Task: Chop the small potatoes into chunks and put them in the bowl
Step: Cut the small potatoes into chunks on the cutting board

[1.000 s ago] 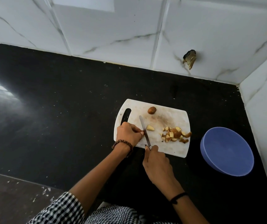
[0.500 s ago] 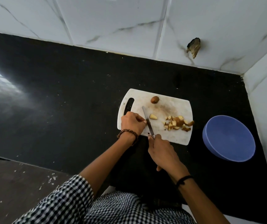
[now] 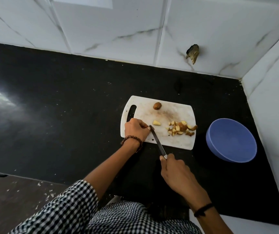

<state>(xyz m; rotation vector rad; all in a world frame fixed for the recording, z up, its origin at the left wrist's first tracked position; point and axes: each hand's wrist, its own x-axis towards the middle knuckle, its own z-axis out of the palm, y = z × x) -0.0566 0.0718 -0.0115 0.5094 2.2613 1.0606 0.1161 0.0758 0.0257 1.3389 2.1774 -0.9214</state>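
A white cutting board (image 3: 172,115) lies on the black counter. One whole small brown potato (image 3: 157,105) sits near its far edge. A single pale chunk (image 3: 156,122) lies mid-board, and a pile of cut chunks (image 3: 181,128) rests by the right edge. My left hand (image 3: 136,129) rests curled on the board's left part, fingertips closed at the knife's tip; what they pinch is hidden. My right hand (image 3: 175,173) grips the handle of a knife (image 3: 157,141), whose blade slants from the board's near edge up to my left fingers. An empty blue bowl (image 3: 231,140) stands right of the board.
White marble-look tiled walls close the back and right of the black counter (image 3: 67,107). A brownish object (image 3: 192,52) sticks to the back wall. The counter's front edge runs at lower left, with a dark floor below it.
My right hand has drawn the knife back toward me, so only the blade's tip stays over the board. The left hand stays at the same spot.
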